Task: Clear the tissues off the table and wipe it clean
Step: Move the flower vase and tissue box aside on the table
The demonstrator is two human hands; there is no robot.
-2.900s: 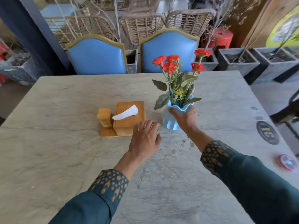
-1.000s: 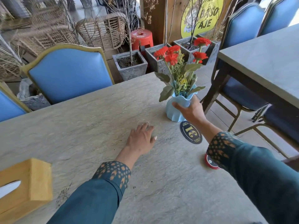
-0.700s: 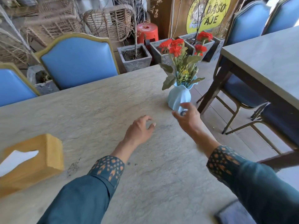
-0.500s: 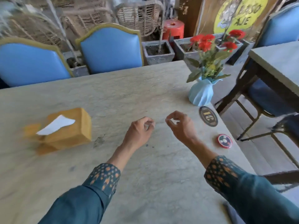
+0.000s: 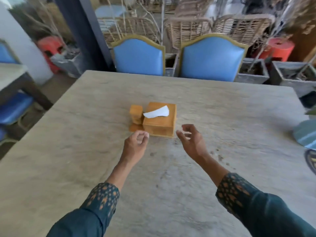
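A wooden tissue box (image 5: 160, 123) stands in the middle of the grey stone table (image 5: 68, 159), with a white tissue (image 5: 156, 113) sticking out of its top slot. A small wooden holder (image 5: 136, 114) is joined to its left side. My left hand (image 5: 136, 145) hovers just in front of the box's left corner, fingers loosely curled with nothing in them. My right hand (image 5: 192, 141) hovers in front of the box's right corner, fingers apart and empty. Dark specks (image 5: 220, 153) lie on the table right of my right hand.
The blue vase (image 5: 305, 134) is cut off at the right edge, with a dark round table-number disc (image 5: 311, 162) below it. Two blue chairs (image 5: 212, 57) stand at the far side. Another table (image 5: 12, 74) and grey planters (image 5: 290, 77) flank the table.
My right hand let go of the vase near the table's right edge. My view swung back left to the tissue box, and both hands moved in front of it.
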